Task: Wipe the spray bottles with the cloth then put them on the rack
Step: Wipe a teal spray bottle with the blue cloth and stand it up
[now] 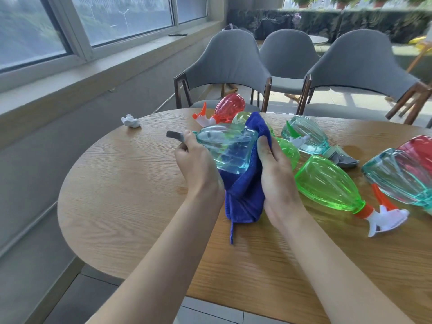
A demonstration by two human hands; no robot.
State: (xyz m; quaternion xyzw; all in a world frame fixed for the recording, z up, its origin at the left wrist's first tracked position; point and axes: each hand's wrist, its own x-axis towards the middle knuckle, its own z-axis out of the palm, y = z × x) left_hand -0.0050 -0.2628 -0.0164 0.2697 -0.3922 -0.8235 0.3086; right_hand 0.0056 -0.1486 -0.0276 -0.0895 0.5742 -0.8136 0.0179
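The left hand (196, 160) is clenched round the neck of a pale blue spray bottle (229, 148), fingers wrapped just behind its grey nozzle (174, 135), which pokes out to the left. The bottle lies on its side in the air above the table, base pointing right. The right hand (278, 181) grasps a blue cloth (243, 197) and holds it against that base, thumb on top of the fabric. The cloth folds over the far end of the bottle and hangs down between the two wrists, with a loose corner trailing towards the near edge.

The other bottles all lie on their sides on the wooden table (128, 195). Just right of the right hand lies a green bottle (288, 150), mostly hidden by the hand. Farther right and nearer, a second green bottle (327, 183) points its orange collar and white trigger to the near right. Beyond these rests a teal bottle (308, 136) with a grey trigger. A green and white trigger shows in front of it and probably belongs to the hidden green bottle, though the view does not settle that. At the right edge a large teal bottle (397, 178) lies against a red bottle (418, 150), both cut off by the frame. On the far side, behind the cloth, a yellow-green bottle (240, 116) peeks out beside a red bottle with an orange trigger (230, 106).

A crumpled white tissue (131, 121) sits on the table's far left edge, well apart from the bottles. Grey chairs (229, 61) stand along the far side, and a window (70, 24) runs along the left wall.
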